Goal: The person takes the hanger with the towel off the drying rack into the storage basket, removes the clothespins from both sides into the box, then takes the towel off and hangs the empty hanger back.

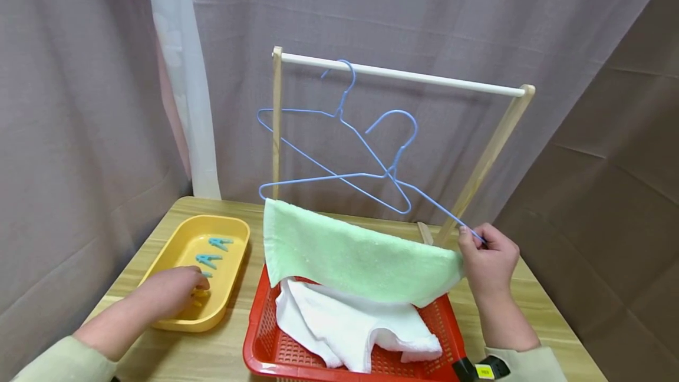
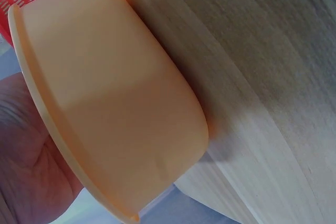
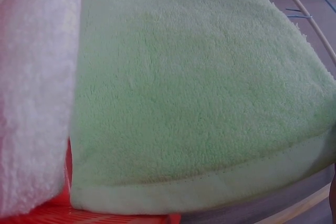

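Observation:
In the head view my right hand [image 1: 489, 258] pinches the right corner of a blue wire hanger [image 1: 331, 177]. A light green towel [image 1: 361, 258] hangs folded over its lower bar, and the towel's near side fills much of the right wrist view. On the left, my left hand [image 1: 172, 290] reaches down into a yellow tray [image 1: 241, 231]. Blue clothespins [image 1: 208, 260] lie in the tray just beyond the fingers, and small yellow pieces [image 1: 199, 295] show beside them. The left fingertips are hidden, so whether they hold a clothespin cannot be seen; the tray wall [image 2: 121, 98] blocks the left wrist view.
A second blue hanger [image 1: 347, 118] hangs on the white rod [image 1: 403, 75] of a wooden rack [image 1: 490, 158]. Below the green towel stands a red basket [image 1: 257, 335] with a white towel [image 1: 350, 323] in it. Grey curtains [image 1: 451, 16] close off the table's back.

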{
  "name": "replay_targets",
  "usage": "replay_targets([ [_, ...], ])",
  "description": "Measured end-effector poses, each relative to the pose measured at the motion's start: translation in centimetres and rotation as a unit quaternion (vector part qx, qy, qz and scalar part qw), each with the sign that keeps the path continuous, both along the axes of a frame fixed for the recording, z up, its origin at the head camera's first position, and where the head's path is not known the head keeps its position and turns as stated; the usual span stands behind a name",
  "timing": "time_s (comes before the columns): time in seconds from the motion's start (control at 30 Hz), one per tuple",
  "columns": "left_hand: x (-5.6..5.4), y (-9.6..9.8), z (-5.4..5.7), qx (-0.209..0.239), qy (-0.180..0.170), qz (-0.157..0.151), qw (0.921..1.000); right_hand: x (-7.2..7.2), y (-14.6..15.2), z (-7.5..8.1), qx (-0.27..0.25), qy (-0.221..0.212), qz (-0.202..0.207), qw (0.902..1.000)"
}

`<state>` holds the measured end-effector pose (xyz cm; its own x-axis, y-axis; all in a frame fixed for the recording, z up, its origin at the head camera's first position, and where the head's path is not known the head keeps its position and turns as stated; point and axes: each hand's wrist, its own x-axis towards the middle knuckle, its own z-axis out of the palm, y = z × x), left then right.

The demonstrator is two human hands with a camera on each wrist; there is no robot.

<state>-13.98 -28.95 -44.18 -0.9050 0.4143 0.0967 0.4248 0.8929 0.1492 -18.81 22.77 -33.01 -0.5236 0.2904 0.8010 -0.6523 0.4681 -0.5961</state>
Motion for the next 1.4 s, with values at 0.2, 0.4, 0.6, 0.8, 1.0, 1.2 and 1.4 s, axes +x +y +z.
replay_targets([
  [0.2, 0.0, 0.0, 0.2, 0.008, -0.003, 0.017, 0.9998, -0.5, 0.3, -0.3, 0.003, 0.001, 0.002, 1.0],
  [0.4, -0.2, -0.1, 0.5, 0.01, -0.002, 0.02, 0.9998, -0.2, 0.2, 0.0, 0.005, 0.004, 0.001, 1.0],
  [0.6, -0.5, 0.1, 1.3, 0.014, 0.005, 0.012, 0.9998, 0.0, 0.1, 0.2, 0.002, 0.001, 0.002, 1.0],
  [0.8, -0.5, 0.4, 2.6, 0.015, 0.01, 0.032, 0.9993, 0.2, 0.0, 0.2, -0.002, -0.008, -0.004, 1.0],
  [1.0, -0.8, 0.9, 3.4, 0.036, 0.012, 0.045, 0.9983, 0.3, 0.0, 0.3, 0.0, -0.013, -0.008, 0.9999],
  [1.2, -0.8, 1.9, 4.9, 0.088, 0.027, 0.073, 0.9931, 0.4, -0.1, 0.3, 0.003, -0.01, -0.008, 0.9999],
  [1.4, -0.6, 3.2, 6.9, 0.151, 0.025, 0.106, 0.9825, 0.0, 0.1, 0.3, 0.006, -0.013, -0.01, 0.9998],
])
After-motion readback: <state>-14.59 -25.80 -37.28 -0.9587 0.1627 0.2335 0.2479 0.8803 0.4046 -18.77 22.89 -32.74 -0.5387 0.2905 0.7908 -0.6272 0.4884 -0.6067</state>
